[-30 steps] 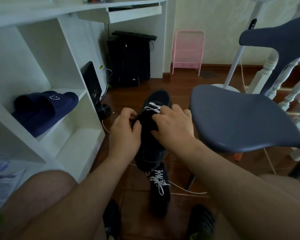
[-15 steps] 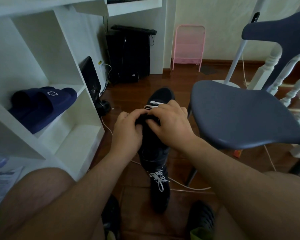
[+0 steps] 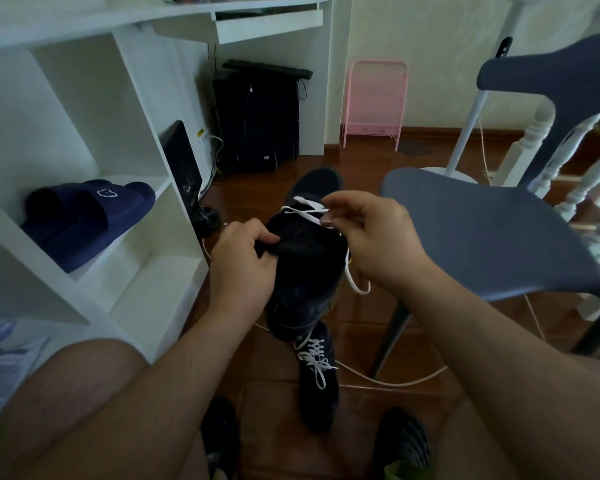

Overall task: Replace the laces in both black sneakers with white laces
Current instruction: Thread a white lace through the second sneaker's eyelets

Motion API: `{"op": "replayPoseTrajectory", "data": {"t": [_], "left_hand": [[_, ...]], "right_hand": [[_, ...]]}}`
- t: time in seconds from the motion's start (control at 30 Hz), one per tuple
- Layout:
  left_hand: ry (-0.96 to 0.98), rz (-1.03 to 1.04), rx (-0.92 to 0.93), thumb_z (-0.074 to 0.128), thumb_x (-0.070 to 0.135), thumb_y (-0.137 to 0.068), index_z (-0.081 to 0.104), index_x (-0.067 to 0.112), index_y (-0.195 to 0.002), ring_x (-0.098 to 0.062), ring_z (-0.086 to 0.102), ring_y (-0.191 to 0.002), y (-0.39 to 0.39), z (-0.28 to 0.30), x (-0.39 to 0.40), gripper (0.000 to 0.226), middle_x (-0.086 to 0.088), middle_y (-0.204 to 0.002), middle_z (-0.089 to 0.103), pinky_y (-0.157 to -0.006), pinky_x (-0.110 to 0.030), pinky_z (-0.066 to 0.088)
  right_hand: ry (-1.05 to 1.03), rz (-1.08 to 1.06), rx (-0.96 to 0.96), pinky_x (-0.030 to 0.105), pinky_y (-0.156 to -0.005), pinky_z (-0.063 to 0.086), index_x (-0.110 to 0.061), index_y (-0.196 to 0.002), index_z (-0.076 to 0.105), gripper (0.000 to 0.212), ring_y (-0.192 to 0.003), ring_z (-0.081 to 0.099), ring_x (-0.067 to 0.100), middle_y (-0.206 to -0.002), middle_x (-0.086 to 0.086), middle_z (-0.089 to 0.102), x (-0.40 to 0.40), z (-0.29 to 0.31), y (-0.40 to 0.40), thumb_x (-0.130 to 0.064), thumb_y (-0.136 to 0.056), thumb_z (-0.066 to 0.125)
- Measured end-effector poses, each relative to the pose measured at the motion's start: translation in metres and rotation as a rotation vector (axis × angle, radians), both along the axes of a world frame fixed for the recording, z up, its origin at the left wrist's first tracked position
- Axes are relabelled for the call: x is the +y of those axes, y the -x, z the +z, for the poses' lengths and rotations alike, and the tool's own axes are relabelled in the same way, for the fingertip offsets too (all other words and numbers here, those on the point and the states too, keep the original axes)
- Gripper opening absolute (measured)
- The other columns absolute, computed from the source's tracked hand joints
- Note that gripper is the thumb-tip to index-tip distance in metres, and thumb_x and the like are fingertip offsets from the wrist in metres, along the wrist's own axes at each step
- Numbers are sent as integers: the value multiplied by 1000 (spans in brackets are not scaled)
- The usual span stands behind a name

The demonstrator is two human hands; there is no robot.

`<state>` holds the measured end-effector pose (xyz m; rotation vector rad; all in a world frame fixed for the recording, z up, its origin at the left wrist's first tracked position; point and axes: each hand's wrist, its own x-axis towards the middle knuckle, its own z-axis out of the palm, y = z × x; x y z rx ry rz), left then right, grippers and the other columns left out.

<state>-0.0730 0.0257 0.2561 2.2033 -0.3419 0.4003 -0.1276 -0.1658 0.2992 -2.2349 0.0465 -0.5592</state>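
Note:
I hold a black sneaker [image 3: 302,271] up in front of me, toe pointing away. My left hand [image 3: 243,261] grips its tongue and left side. A white lace [image 3: 305,211] crosses the eyelets near the toe, and my right hand [image 3: 371,233] pinches it with raised fingers. One loose end of that lace [image 3: 355,282] hangs below my right hand. On the floor under the held shoe stands the second black sneaker [image 3: 317,382], laced in white with a tied bow.
A grey-blue chair [image 3: 482,230] stands close on the right. White shelves [image 3: 94,258] on the left hold navy slippers [image 3: 87,220]. A white cord [image 3: 395,381] trails across the wooden floor. My knees and two dark-shod feet fill the bottom.
My right hand has lifted off the sneaker's tongue and moved right, drawing the white lace up and out. The left hand keeps its hold on the shoe.

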Motion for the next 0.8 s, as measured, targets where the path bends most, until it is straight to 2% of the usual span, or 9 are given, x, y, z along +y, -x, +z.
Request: {"op": "replayPoseTrajectory", "data": {"t": [0.1, 0.23, 0.33, 0.4, 0.47, 0.53, 0.6, 0.7, 0.8], "left_hand": [[27, -7, -26, 70, 7, -90, 64, 29, -88, 3, 52, -87, 4, 1, -3, 23, 11, -97, 56, -69, -12, 36], [36, -7, -61, 72, 9, -91, 64, 30, -89, 4, 51, -87, 7, 2, -7, 22, 13, -96, 55, -68, -12, 36], [33, -18, -85, 71, 6, -89, 63, 31, -88, 6, 50, -86, 10, 3, -10, 26, 15, -95, 53, -66, -9, 37], [49, -23, -95, 69, 3, -88, 63, 31, -88, 7, 50, -86, 11, 4, -12, 28, 13, -94, 53, -67, -6, 38], [53, -23, -113, 69, 2, -87, 64, 29, -87, 6, 50, -85, 12, 4, -13, 28, 12, -93, 53, -67, -6, 38], [55, -22, -127, 68, 1, -86, 64, 28, -88, 5, 50, -85, 13, 5, -14, 28, 12, -93, 53, -67, -7, 38], [65, -24, -132, 67, 1, -86, 63, 28, -87, 4, 49, -84, 13, 6, -15, 28, 12, -93, 52, -68, -5, 38], [71, -13, -145, 66, -1, -85, 63, 27, -87, -2, 45, -80, 14, 6, -15, 28, 10, -95, 53, -69, -4, 37], [41, -18, -189, 66, -3, -85, 66, 22, -90, -1, 44, -82, 16, 6, -15, 25, 9, -97, 52, -68, -5, 39]], "right_hand": [[93, -44, 18, 4, -89, 45, -21, -114, 79, 22, -99, 70, 2, -101, -9, 78, 7, 0, -3, -10, -96, 71], [285, -68, 44, 36, -94, 55, -25, -102, 82, 23, -106, 66, 25, -103, -2, 77, 12, -3, -10, -9, -98, 66], [310, -111, 35, 33, -90, 46, -25, -97, 80, 18, -103, 58, 24, -102, -3, 67, 13, -9, -18, -10, -96, 70], [323, -139, 25, 39, -91, 49, -27, -95, 80, 17, -101, 57, 26, -100, -5, 65, 14, -12, -22, -13, -94, 71], [303, -144, 48, 46, -91, 50, -31, -99, 79, 16, -107, 56, 28, -98, -7, 68, 15, -11, -22, -17, -95, 69], [262, -154, 105, 44, -92, 44, -33, -105, 76, 16, -117, 46, 25, -96, -13, 61, 17, -8, -19, -22, -97, 67], [198, -160, 103, 44, -92, 39, -38, -107, 72, 16, -119, 41, 19, -93, -20, 54, 21, -7, -15, -26, -97, 69], [98, -134, 79, 48, -97, 44, -44, -109, 71, 19, -117, 48, 15, -90, -24, 62, 27, -11, -13, -33, -94, 73], [-16, -121, 97, 53, -95, 51, -48, -111, 71, 24, -114, 59, 20, -87, -26, 66, 30, -14, -15, -37, -90, 75]]}}
